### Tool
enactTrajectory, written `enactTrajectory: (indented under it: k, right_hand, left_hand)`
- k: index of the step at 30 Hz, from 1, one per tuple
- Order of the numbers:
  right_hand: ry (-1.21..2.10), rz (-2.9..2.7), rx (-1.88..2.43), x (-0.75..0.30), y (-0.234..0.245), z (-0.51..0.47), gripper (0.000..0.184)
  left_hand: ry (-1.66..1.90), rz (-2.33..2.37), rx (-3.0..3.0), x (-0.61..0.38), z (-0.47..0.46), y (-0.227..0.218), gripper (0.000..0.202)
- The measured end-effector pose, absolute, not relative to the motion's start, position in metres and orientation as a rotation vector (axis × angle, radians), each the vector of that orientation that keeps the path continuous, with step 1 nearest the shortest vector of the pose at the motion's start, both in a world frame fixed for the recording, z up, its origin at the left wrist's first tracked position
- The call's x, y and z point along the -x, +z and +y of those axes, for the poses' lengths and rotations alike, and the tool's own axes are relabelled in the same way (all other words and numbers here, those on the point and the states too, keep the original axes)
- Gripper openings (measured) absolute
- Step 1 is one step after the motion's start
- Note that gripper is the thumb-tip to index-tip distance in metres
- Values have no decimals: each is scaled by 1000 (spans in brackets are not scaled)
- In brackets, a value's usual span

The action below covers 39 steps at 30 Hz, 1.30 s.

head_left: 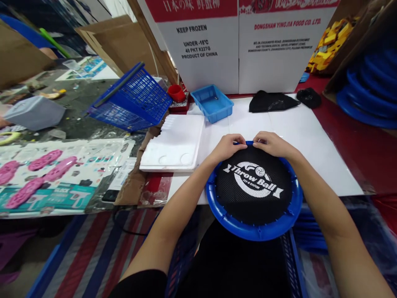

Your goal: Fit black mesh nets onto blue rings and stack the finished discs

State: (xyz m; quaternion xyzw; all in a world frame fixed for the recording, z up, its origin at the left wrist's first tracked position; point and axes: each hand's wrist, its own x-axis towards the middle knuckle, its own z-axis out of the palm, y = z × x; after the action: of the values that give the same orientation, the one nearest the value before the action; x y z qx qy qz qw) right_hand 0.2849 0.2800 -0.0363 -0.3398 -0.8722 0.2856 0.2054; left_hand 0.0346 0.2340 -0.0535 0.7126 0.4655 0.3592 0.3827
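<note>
A round throw-ball paddle (pixel 254 231) with a blue plastic rim and black printed mesh rests partly on the table edge and partly over my lap. At its far rim, my left hand (pixel 231 145) has its fingers closed on the rim and the mesh edge. Close beside it, my right hand (pixel 268 142) pinches the same far edge, thumb on the mesh. The fingertips hide what lies right under them. Beyond the hands, a black folded fabric piece (pixel 271 102) and a smaller black bundle (pixel 308 97) lie on the white sheet (pixel 313 161).
A light-blue tray (pixel 214 103) stands behind, near a red cup (pixel 176 93). To the left are a white foam block (pixel 176 140), a tilted blue basket (pixel 133 99) and pink pieces (pixel 45 160). Blue rings (pixel 369 89) are stacked at right. A white carton (pixel 204 68) closes the back.
</note>
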Motion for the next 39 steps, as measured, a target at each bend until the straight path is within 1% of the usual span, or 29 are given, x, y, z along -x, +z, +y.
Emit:
enactTrajectory:
  k: [6, 16, 22, 24, 27, 32, 37, 39]
  right_hand:
    - [787, -2338, 1022, -281, -45, 275, 19]
    - [768, -2320, 1075, -280, -48, 274, 17]
    - [554, -2417, 1160, -276, -46, 271, 16]
    - [532, -2406, 1203, -276, -46, 271, 14]
    - [610, -2356, 1232, -276, -46, 273, 11]
    - [748, -2292, 1283, -276, -45, 278, 8]
    - [856, -2283, 1290, -278, -48, 284, 10]
    - [847, -2273, 1255, -280, -51, 283, 11]
  left_hand:
    - [932, 1183, -1712, -30, 241, -55, 19]
    - [968, 1296, -1795, -38, 243, -57, 14]
    - [989, 1342, -1863, -41, 246, -59, 9]
    - [1000, 1356, -1895, -42, 245, -59, 7]
    - [971, 1383, -1943, -45, 242, -57, 5]
    - [909, 1432, -2051, -48, 238, -51, 8]
    - [910, 1406, -2086, -47, 238, -50, 9]
    - [937, 1369, -2028, -46, 239, -51, 7]
